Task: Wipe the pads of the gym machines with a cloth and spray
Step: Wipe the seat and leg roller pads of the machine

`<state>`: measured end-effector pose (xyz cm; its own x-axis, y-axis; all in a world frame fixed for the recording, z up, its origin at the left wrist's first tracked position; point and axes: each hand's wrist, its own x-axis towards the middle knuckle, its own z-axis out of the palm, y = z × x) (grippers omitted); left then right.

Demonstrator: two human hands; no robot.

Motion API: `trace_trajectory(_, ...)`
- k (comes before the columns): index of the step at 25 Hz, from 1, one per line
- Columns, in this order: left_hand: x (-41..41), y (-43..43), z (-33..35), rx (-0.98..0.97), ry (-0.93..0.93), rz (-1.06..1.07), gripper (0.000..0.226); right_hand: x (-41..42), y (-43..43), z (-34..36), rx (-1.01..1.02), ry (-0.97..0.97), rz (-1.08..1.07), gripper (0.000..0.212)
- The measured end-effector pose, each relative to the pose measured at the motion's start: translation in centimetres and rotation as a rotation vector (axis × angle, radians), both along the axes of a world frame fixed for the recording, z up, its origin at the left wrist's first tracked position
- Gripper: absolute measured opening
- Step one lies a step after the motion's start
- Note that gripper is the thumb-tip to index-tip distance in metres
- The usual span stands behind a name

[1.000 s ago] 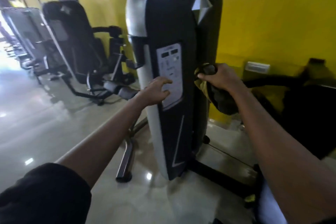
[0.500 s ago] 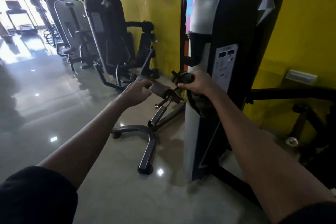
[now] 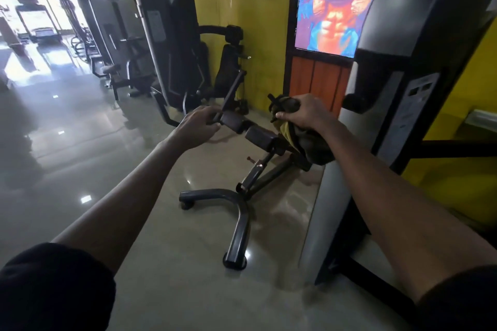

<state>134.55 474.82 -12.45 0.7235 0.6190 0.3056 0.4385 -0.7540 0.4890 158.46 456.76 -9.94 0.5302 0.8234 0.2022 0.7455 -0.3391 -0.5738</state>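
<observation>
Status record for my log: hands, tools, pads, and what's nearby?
left hand: fingers curled beside the roller pads; contact unclear
right hand: grips spray bottle and cloth
cloth: hangs below the right hand
nearby: weight-stack cover at right; other machines along the yellow wall
</observation>
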Motion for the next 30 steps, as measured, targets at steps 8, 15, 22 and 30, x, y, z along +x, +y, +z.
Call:
trace_trajectory(8, 4.2, 14.3, 1.2, 0.008, 0.027, 0.014, 0.046, 7.4, 15.4, -1.3, 0.067, 0.104, -0.05, 0.042)
trace_trajectory(15, 9.2, 30.5, -1.2, -0.011, 0.057, -0.043, 0.05, 11.4, 28.8, -2.9, 0.057, 0.061, -0.144, 0.044)
trace_trajectory(22, 14.4, 46.8, -2.2, -0.037, 0.083, -0.172, 0.052, 13.7, 41.5, -3.2, 0.028, 0.068, -0.306, 0.052)
trace_trajectory(30, 22.9, 60.1, -5.6, -0.077, 0.098, -0.305, 0.053, 18.6, 53.3, -5.0, -0.025, 0.064, -0.393, 0.051)
